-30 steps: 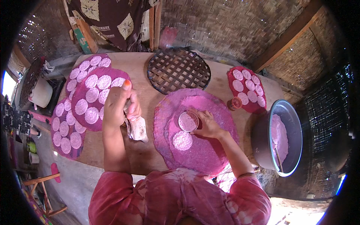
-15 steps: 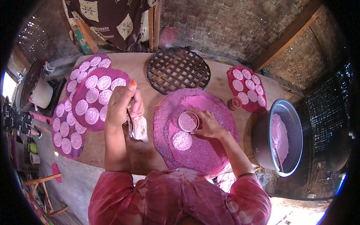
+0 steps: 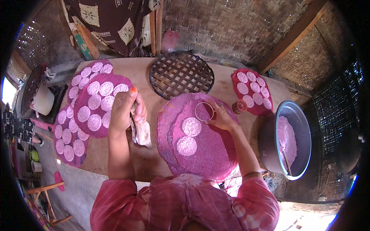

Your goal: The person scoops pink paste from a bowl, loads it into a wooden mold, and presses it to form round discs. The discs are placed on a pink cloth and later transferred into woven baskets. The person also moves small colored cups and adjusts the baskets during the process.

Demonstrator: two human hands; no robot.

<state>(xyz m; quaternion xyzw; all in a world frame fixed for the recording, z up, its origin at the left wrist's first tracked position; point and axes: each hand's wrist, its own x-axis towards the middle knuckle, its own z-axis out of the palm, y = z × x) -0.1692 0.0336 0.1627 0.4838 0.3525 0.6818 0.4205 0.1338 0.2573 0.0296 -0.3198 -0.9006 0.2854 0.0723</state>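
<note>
The right hand's (image 3: 220,116) grip is closed on the rim of a ring mould (image 3: 195,111), which lies on the round pink cloth (image 3: 210,154) near its far edge. Two pale discs (image 3: 191,126) lie just beside it, nearer the person; bare cloth spreads to their right. The left hand's (image 3: 124,111) grip is clenched around a wooden paddle (image 3: 142,134), over the open counter (image 3: 149,163) between that cloth and the disc-covered cloths (image 3: 80,100). A basin (image 3: 266,146) stands near the right forearm.
</note>
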